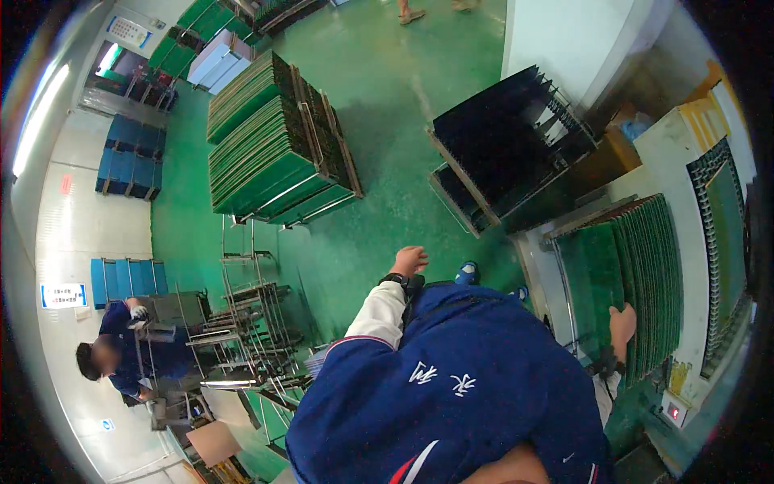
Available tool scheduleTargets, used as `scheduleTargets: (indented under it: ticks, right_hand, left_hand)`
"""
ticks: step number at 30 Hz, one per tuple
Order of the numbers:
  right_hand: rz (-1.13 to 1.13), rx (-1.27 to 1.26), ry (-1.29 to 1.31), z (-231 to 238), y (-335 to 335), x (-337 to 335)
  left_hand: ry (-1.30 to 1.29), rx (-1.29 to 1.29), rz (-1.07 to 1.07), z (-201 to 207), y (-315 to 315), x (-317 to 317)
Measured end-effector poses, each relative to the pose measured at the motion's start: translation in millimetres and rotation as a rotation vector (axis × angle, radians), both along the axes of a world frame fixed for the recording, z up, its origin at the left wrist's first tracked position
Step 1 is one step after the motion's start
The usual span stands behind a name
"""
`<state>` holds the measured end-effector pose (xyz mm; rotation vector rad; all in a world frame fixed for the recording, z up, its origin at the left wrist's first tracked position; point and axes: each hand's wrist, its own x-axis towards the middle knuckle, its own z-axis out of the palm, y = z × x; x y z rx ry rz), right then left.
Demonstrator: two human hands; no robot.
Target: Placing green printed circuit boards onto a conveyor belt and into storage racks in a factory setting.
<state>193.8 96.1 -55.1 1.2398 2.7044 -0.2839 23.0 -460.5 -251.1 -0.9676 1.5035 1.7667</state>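
My right hand (622, 324) is at a row of upright green panels in a rack on the right. Its fingers are closed on the edge of the front green panel (592, 278); the fingertips are partly hidden. The other green panels (649, 282) stand close together behind it. My left hand (411, 260) is held in front of my body, over the floor, its fingers curled in and nothing showing in them. A dark watch is on that wrist, below the white sleeve.
Right of the panels stands a pale machine (693, 129) with a toothed slot. Ahead are a rack of black panels (504, 121) and racks of green panels (266, 161). Empty metal frames (250, 323) stand at left, where a co-worker (153, 347) handles a frame. Blue bins (129, 278) line the wall.
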Motion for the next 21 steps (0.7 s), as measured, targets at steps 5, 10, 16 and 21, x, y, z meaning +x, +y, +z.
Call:
scheduleTargets:
  ticks: [5, 10, 16, 21]
  right_hand:
    - [-0.007, 0.021, 0.019, 2, -3, -1]
    - [-0.011, 0.018, 0.03, -11, 13, 0]
    - [-0.052, -0.064, 0.027, 15, 2, -13]
    - [-0.092, -0.099, -0.015, 25, -2, -23]
  left_hand:
    - [0.005, -0.011, -0.037, -1, 9, -10]
    - [-0.023, 0.025, -0.034, -5, 12, -12]
    - [-0.041, 0.054, -0.032, -19, 9, -9]
    - [-0.055, 0.022, -0.04, -20, 12, -10]
